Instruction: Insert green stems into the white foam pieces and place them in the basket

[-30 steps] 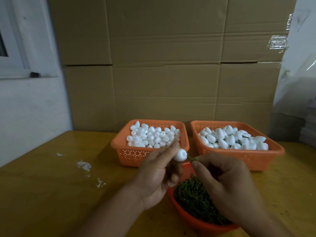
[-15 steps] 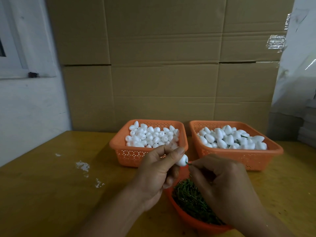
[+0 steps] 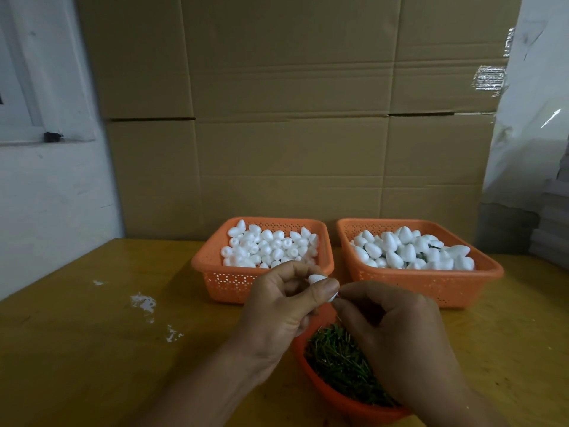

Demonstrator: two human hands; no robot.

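Left hand pinches white foam piece – right hand fingertips curled against it, stem hidden – above bowl of green stems.

Two baskets side by side behind stem bowl, seemingly touching neither

You're in a small packing workshop: stacked cardboard cartons behind a worn wooden table, bulk parts sorted in orange baskets.
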